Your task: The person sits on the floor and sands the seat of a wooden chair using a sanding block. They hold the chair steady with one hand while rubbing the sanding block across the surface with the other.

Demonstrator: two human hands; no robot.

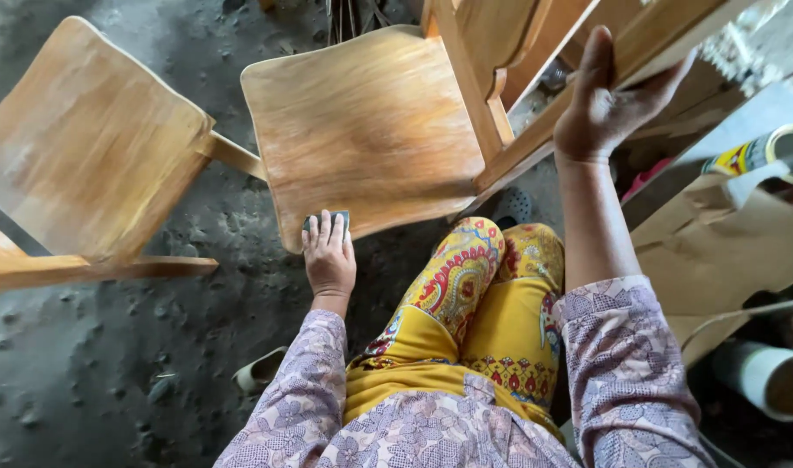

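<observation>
We press a dark sanding pad (326, 222) under the flat fingers of our left hand (329, 257) on the seat's lower edge, frame centre; right hand (606, 102) clamps the chair (366, 130) frame, upper right, steadying it; second chair (84, 147) sits upper left.

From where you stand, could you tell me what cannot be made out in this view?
- Sanding pad: mostly hidden under the left hand; only a dark edge shows.
- Chair being sanded: legs and back cut off by the top edge.
- Right hand: its fingertips wrap behind a chair rail.
- Second chair: cut off at the left edge.
- Can: cut off at the right edge.
</observation>
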